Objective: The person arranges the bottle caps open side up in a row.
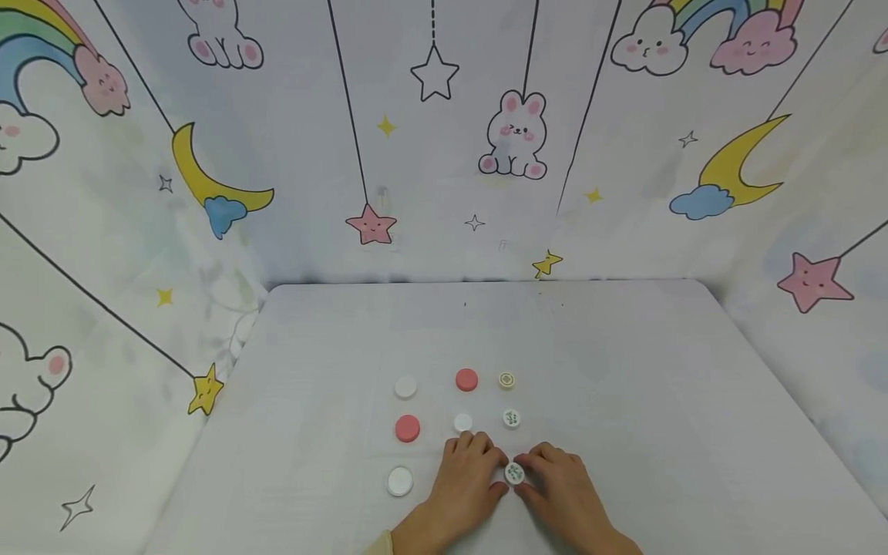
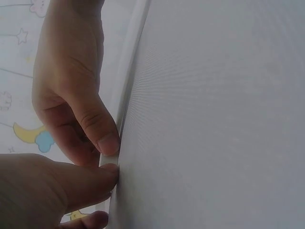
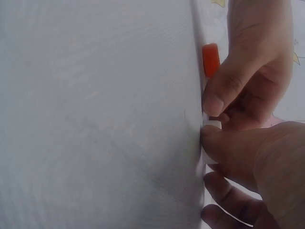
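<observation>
Right between the fingers of both hands, a small marked disc (image 1: pixel 514 473), white with dark green marks, lies flat on the tabletop (image 1: pixel 659 401). The left hand (image 1: pixel 466 479) pinches its left edge between thumb and fingers, and the right hand (image 1: pixel 565 493) pinches its right edge likewise. Just past the left fingertips is a small white disc (image 1: pixel 462 421); whether they touch it, I cannot tell. Ahead of the pinching fingers lies a second marked disc (image 1: pixel 511 418), then a yellow-patterned disc (image 1: pixel 506 379), with a far red disc (image 1: pixel 467 379) to its left. Left of the left fingers, from near to far, come a rimmed white disc (image 1: pixel 399 482), a near red disc (image 1: pixel 407 428) and a plain white disc (image 1: pixel 405 387). Farthest from the fingers, beyond the tabletop, hangs a printed cloth (image 1: pixel 298 146) with moons, stars and rabbits.
</observation>
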Motion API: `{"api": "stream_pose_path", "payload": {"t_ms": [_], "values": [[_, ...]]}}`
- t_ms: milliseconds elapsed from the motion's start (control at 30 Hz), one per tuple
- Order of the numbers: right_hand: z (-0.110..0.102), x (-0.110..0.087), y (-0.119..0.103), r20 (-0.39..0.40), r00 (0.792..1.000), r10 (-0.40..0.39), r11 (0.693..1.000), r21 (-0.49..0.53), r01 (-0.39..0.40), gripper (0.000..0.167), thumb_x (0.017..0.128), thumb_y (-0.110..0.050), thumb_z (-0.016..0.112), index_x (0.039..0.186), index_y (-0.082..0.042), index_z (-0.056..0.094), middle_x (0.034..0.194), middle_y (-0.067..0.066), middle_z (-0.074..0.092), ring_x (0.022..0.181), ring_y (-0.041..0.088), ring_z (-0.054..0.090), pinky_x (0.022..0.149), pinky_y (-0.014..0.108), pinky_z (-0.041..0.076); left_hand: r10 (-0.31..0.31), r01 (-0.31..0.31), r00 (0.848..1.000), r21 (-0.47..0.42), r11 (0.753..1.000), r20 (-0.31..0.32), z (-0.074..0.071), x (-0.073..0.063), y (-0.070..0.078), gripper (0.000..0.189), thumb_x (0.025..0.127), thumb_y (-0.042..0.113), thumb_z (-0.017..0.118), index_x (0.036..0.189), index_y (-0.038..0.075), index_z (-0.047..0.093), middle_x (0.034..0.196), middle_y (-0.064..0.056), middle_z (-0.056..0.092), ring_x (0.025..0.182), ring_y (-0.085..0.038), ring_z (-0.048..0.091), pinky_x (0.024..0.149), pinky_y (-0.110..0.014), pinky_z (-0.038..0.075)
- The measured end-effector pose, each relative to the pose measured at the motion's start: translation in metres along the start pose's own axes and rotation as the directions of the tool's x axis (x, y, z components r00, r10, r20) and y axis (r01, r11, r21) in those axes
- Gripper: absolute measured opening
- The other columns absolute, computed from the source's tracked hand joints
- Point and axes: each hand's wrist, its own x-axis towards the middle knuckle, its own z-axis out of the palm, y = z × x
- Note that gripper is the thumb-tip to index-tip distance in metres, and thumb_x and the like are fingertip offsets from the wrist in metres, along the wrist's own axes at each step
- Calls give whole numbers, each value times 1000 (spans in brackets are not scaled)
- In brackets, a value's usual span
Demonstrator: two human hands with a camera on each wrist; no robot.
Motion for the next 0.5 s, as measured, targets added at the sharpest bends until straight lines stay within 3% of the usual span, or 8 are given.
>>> {"api": "stream_pose_path", "payload": {"t_ms": [500], "values": [[-2, 1, -4, 36, 999, 27, 1000, 3, -27, 28, 70, -27, 87, 93, -21, 73, 87, -17, 57, 85, 4, 55, 84, 39, 45, 13, -13, 1000, 0, 1000, -19, 0, 0, 1, 24, 75, 30, 83, 94, 24, 69, 87, 9, 51, 86, -11, 46, 78, -32, 37]]}}
